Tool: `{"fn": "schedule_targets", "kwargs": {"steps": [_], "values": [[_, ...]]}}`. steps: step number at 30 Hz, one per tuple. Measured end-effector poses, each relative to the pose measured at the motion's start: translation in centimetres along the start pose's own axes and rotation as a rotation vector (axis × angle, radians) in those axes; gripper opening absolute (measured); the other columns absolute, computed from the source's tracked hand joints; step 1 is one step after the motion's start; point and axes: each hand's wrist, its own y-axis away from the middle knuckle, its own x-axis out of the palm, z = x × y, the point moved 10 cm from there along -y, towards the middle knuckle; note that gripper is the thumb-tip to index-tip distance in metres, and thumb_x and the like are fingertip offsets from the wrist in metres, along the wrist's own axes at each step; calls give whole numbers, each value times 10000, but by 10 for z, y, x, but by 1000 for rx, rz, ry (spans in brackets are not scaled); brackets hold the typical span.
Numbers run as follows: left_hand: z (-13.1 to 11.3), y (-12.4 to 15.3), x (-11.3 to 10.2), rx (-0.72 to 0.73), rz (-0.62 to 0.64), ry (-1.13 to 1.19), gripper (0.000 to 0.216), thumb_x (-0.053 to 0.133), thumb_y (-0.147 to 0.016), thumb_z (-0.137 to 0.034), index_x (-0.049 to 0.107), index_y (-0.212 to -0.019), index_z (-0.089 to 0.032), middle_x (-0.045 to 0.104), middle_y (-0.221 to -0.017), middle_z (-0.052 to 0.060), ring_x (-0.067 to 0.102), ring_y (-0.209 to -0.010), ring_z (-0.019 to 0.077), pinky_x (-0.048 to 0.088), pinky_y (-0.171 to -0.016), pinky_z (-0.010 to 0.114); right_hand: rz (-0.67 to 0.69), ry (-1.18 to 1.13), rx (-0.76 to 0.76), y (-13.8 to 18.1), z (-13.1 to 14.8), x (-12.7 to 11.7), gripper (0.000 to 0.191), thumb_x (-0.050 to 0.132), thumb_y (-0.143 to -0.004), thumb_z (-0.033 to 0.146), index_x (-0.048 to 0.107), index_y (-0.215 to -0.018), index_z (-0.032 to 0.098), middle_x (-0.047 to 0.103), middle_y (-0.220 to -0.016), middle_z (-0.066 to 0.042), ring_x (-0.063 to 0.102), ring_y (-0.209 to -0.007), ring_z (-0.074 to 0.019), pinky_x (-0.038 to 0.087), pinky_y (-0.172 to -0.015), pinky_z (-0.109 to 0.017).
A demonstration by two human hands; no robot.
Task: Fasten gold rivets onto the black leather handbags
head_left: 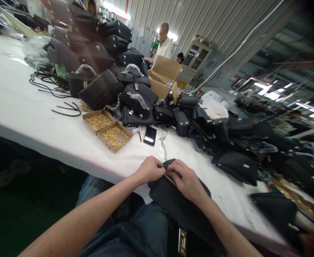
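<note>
A black handbag (pixel 173 203) lies over the near edge of the white table (pixel 25 114) and my lap, its gold clasp (pixel 182 242) showing low down. My left hand (pixel 150 170) is closed in a pinch on the bag's top edge. My right hand (pixel 186 180) rests on the same bag, fingers curled and gripping the edge right beside the left hand. The two hands touch at the fingertips. What sits between the fingertips is too small to make out.
Two cardboard trays of gold hardware (pixel 107 130) and a black phone (pixel 149 135) lie ahead. Behind them rise piles of black handbags (pixel 114 71), an open cardboard box (pixel 163 76), black straps (pixel 50 84) at left. More bags (pixel 239 150) spread right. A person (pixel 164 44) stands far back.
</note>
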Motion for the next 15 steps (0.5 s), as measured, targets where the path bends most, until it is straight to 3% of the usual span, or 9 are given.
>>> {"fn": "schedule_targets", "kwargs": {"steps": [8,15], "values": [[-2,1,0,24,-6,-19,283,587,-794,-335,574,-584,-146,393,-565,-12,377,-576,112,207,-542,306,2,-60,52,-3,-5,1,150,613,-1069,285,707,-967,229,631,-1080,-67,618,-1032,-227,486,-939,-349],[-4,3,0,49,-11,-60,272,574,-789,-309,512,-567,-164,340,-554,-24,369,-563,110,206,-530,305,-37,-53,39,1,-3,2,123,620,-1077,284,696,-999,227,612,-1106,-54,611,-1029,-216,474,-951,-356]]}}
